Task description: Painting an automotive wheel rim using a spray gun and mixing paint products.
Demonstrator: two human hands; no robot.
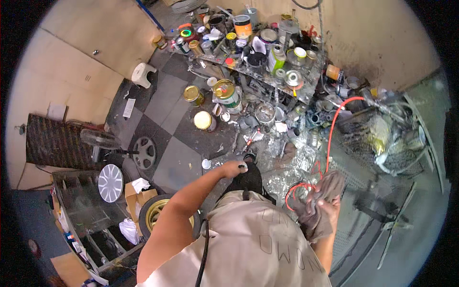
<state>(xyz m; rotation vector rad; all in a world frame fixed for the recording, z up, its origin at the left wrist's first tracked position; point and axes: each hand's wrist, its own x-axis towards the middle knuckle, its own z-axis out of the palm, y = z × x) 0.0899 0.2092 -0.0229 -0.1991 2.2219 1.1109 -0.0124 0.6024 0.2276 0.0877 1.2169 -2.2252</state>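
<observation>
Rag in one hand, red hose loops right next to it

So the right hand point(329, 206) has a good fistful of a grey-brown rag point(331, 185), bunched up with loose folds hanging past the fingers. It's out to the person's right, clear of the bench point(310, 86) and nearer the body than that bench's front right corner. The left hand point(234, 168) is out front by the dark trouser leg point(246, 184), fingers curled in. Can't tell if anything's in it.

What'd worry me is the red hose point(329, 138). Its loops sit just beside the rag (can't tell if they touch), so a careless swing could snag a loose fold, and a foot could catch the hose too.

Then there's the bench. The green tin point(276, 61) stands close to the front edge, and the silver-topped can point(293, 79) is crammed in by the front right corner. A trailing rag or a bumped elbow could tip either one. Same deal on the floor point(177, 155): the pale-topped tin point(202, 121) and the big green-and-gold tin point(227, 95) are easy to kick if you're watching your hands.
</observation>
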